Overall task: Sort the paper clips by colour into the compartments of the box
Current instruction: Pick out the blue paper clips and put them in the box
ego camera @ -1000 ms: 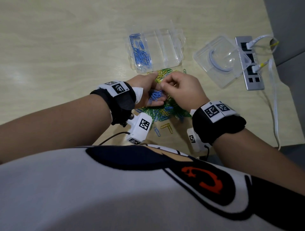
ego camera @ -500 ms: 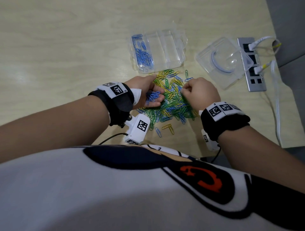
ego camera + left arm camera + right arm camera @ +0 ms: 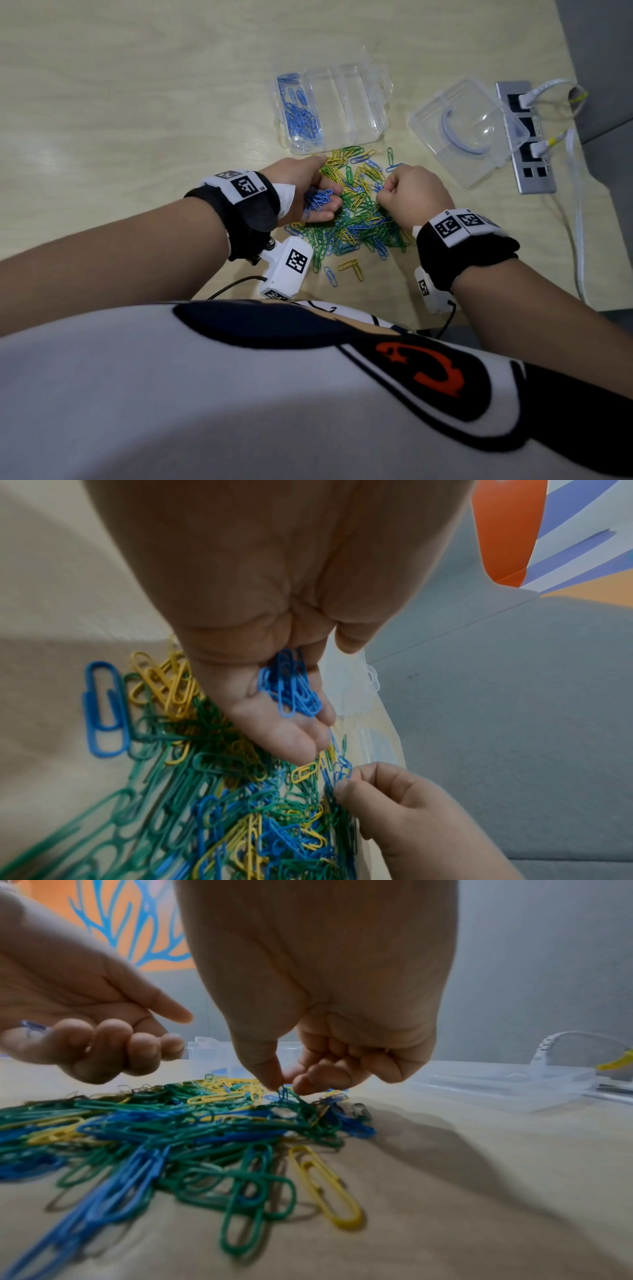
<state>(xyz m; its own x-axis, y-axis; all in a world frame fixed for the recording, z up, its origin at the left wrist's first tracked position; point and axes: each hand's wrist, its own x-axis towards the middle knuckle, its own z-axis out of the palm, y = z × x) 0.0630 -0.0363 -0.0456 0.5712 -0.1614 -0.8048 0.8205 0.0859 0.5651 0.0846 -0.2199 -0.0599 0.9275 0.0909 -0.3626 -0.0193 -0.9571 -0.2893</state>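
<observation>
A mixed pile of blue, green and yellow paper clips (image 3: 356,219) lies on the table in front of the clear compartment box (image 3: 363,102). The box's left compartment holds blue clips (image 3: 303,114); its other compartments look empty. My left hand (image 3: 322,205) hovers palm up over the pile's left edge, its fingers curled round a bunch of blue clips (image 3: 291,688). My right hand (image 3: 382,190) is down on the pile's right side, where thumb and forefinger pinch a single blue clip (image 3: 283,1091) still lying among the others.
A second clear plastic container (image 3: 469,130) lies to the right of the box. Beside it is a grey power strip (image 3: 527,137) with white cables plugged in, near the table's right edge. A few stray clips (image 3: 349,267) lie near my body.
My right hand has moved away from the left hand to the right side of the pile and closed its fingertips on a blue clip. The left hand has barely moved.
</observation>
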